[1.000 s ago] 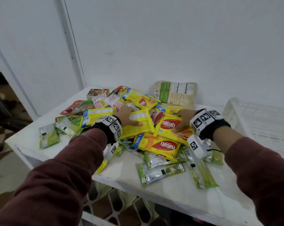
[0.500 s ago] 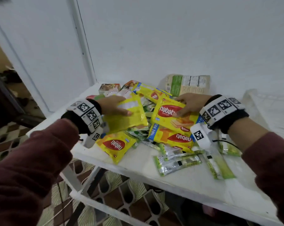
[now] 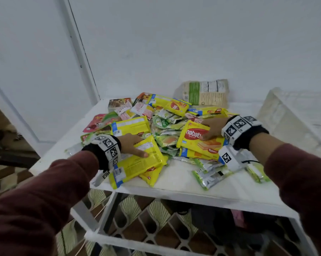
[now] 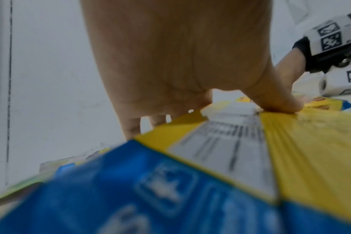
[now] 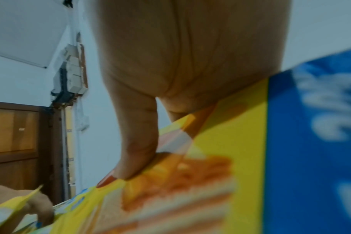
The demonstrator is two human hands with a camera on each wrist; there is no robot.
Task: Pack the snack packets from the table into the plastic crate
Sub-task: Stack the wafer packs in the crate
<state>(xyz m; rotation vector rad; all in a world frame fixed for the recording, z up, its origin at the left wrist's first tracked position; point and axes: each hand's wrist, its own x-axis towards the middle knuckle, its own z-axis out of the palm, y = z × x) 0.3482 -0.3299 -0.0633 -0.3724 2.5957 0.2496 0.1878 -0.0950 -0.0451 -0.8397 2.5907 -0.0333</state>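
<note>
A heap of snack packets (image 3: 165, 124) covers the white table (image 3: 229, 193). My left hand (image 3: 135, 146) grips a yellow packet (image 3: 137, 163) lying back side up at the heap's near left. In the left wrist view my thumb (image 4: 278, 101) lies on top of this packet (image 4: 301, 142) and the fingers reach under its far edge. My right hand (image 3: 209, 128) holds a yellow Nabati wafer packet (image 3: 196, 139), tilted up over the heap. In the right wrist view my thumb (image 5: 136, 150) presses on its printed face (image 5: 210, 174). The translucent plastic crate (image 3: 288, 115) stands at the right.
A tan bag with a green label (image 3: 205, 93) leans on the wall at the back. Silver-green sachets (image 3: 209, 174) lie near the table's front edge on the right. Another yellow packet (image 3: 150, 176) lies under the left-hand one. A doorway opens at the left.
Both hands went from resting on the heap to holding packets. The left hand drew its yellow packet toward the near left edge. The right hand tilted the Nabati packet up.
</note>
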